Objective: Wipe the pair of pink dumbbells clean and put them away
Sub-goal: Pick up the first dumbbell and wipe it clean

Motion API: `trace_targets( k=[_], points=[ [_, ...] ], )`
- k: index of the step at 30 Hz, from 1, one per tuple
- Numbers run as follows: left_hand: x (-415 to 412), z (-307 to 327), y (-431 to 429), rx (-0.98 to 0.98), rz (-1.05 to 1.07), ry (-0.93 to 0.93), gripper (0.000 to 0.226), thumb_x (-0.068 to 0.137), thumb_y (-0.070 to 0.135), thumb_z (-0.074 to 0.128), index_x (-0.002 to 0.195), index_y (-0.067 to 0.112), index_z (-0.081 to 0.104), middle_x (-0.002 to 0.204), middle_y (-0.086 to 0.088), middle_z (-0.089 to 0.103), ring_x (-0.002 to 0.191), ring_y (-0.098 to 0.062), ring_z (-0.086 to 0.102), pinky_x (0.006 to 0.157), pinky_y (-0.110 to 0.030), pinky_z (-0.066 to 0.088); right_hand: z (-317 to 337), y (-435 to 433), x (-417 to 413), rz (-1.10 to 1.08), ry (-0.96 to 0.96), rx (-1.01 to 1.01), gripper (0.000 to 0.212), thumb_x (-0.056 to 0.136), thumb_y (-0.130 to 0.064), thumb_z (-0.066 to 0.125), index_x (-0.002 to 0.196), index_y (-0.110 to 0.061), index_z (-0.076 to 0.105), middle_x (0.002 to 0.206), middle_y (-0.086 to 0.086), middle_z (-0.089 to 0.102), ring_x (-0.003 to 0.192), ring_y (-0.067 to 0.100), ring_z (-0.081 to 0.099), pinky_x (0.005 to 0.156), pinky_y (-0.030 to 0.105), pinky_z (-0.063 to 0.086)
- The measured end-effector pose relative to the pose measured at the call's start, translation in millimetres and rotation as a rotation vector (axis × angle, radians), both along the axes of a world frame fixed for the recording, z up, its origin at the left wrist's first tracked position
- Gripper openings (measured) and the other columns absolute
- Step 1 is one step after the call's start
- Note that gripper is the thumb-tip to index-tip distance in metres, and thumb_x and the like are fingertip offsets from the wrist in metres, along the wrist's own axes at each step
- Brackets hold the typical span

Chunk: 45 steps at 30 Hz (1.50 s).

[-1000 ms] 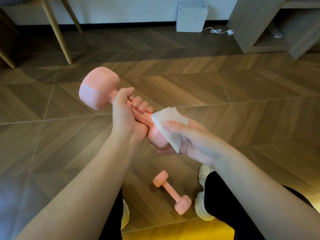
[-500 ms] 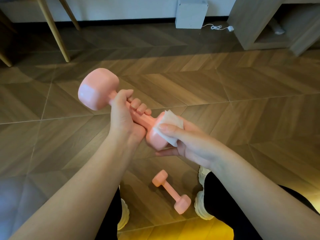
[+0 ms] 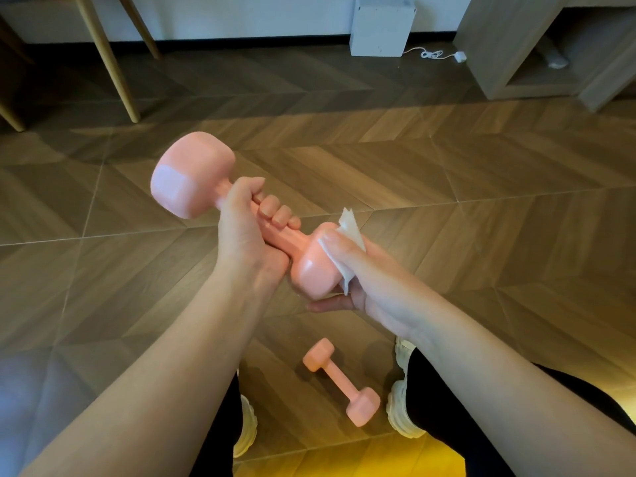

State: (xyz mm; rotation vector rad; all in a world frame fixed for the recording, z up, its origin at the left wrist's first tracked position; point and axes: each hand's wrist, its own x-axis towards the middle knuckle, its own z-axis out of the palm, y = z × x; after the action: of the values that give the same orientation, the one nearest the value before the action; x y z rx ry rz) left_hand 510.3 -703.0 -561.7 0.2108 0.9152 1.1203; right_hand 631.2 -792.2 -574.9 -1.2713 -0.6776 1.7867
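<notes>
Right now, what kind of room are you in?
Probably a room at home, maybe a living room: a wooden herringbone floor, slim wooden furniture legs, a low wooden shelf unit and a small white box by the wall.

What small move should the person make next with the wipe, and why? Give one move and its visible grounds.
Probably slide the white wipe round the near head of the held dumbbell: the right hand presses it on just one side of that head, while the left hand grips the handle. The second dumbbell lies on the floor.
</notes>
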Motion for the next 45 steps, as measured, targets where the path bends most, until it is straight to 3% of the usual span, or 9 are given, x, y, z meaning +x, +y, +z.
trace_targets(
  k=[5, 9, 14, 18, 21, 24, 28, 37, 45],
  points=[
    [-2, 1, 2, 0.017, 0.044, 0.031, 0.034, 0.090, 0.015, 0.050, 0.062, 0.022, 0.032, 0.049, 0.008, 0.025, 0.042, -0.011, 0.024, 0.045, -0.024, 0.031, -1, -1, -2, 0.028, 0.041, 0.082, 0.057, 0.088, -0.031, 0.066, 0.136, -0.012, 0.041, 0.135, 0.031, 0.049, 0.114, 0.041, 0.061, 0.081, 0.042, 0.059],
    [-1, 1, 0, 0.008, 0.045, 0.014, 0.034, 0.089, 0.014, 0.049, 0.061, 0.021, 0.032, 0.047, 0.008, 0.026, 0.040, -0.011, 0.024, 0.042, -0.023, 0.032, -3, 0, -9, -0.065, -0.039, 0.040, 0.058, 0.085, -0.051, 0.063, 0.130, -0.016, 0.049, 0.129, 0.030, 0.056, 0.102, 0.035, 0.067, 0.073, 0.040, 0.060],
    [-4, 3, 5, -0.017, 0.060, -0.021, 0.036, 0.089, 0.015, 0.049, 0.059, 0.022, 0.031, 0.048, 0.008, 0.025, 0.040, -0.011, 0.024, 0.043, -0.023, 0.031, 0, 1, 1, 0.026, 0.122, 0.104, 0.055, 0.089, -0.026, 0.064, 0.137, -0.012, 0.042, 0.117, 0.018, 0.061, 0.101, 0.024, 0.067, 0.078, 0.037, 0.058],
    [1, 1, -1, 0.015, 0.020, 0.039, 0.034, 0.089, 0.013, 0.049, 0.061, 0.022, 0.031, 0.048, 0.007, 0.025, 0.041, -0.012, 0.024, 0.044, -0.024, 0.031, -7, -2, -13, -0.117, -0.058, 0.046, 0.049, 0.084, -0.044, 0.071, 0.124, -0.022, 0.052, 0.122, 0.019, 0.062, 0.105, 0.031, 0.068, 0.068, 0.038, 0.060],
    [4, 3, -1, 0.002, 0.021, 0.019, 0.033, 0.089, 0.013, 0.049, 0.061, 0.021, 0.032, 0.048, 0.007, 0.026, 0.041, -0.011, 0.025, 0.044, -0.024, 0.032, -6, -1, -8, -0.135, -0.002, 0.001, 0.056, 0.086, -0.052, 0.063, 0.127, -0.015, 0.054, 0.121, 0.025, 0.063, 0.101, 0.031, 0.069, 0.067, 0.039, 0.060],
    [1, 3, 3, -0.022, 0.049, -0.033, 0.034, 0.089, 0.013, 0.048, 0.061, 0.022, 0.032, 0.048, 0.008, 0.026, 0.041, -0.011, 0.024, 0.044, -0.023, 0.031, -3, -1, 2, -0.063, 0.111, 0.004, 0.067, 0.081, -0.055, 0.065, 0.133, -0.015, 0.050, 0.117, 0.021, 0.065, 0.100, 0.027, 0.069, 0.076, 0.045, 0.060],
    [0, 0, 1, -0.028, 0.030, -0.027, 0.034, 0.089, 0.013, 0.047, 0.060, 0.022, 0.031, 0.048, 0.007, 0.024, 0.041, -0.011, 0.023, 0.044, -0.022, 0.031, -3, -2, 5, 0.003, 0.188, -0.033, 0.073, 0.083, -0.041, 0.065, 0.144, -0.010, 0.039, 0.141, 0.033, 0.045, 0.111, 0.035, 0.059, 0.091, 0.058, 0.054],
    [0, -1, 0, -0.012, 0.018, 0.002, 0.034, 0.089, 0.014, 0.048, 0.061, 0.022, 0.032, 0.048, 0.008, 0.025, 0.041, -0.011, 0.024, 0.043, -0.022, 0.032, -6, -2, -1, -0.019, 0.129, 0.020, 0.067, 0.078, -0.017, 0.074, 0.138, -0.014, 0.043, 0.122, 0.020, 0.059, 0.109, 0.032, 0.062, 0.086, 0.050, 0.057],
    [3, -1, 1, 0.003, 0.006, 0.006, 0.033, 0.088, 0.014, 0.049, 0.061, 0.022, 0.032, 0.049, 0.007, 0.025, 0.042, -0.011, 0.025, 0.044, -0.024, 0.033, -6, -2, 1, -0.055, 0.085, 0.033, 0.070, 0.069, -0.032, 0.082, 0.130, -0.023, 0.048, 0.128, 0.015, 0.059, 0.103, 0.023, 0.065, 0.077, 0.040, 0.057]
  ],
)
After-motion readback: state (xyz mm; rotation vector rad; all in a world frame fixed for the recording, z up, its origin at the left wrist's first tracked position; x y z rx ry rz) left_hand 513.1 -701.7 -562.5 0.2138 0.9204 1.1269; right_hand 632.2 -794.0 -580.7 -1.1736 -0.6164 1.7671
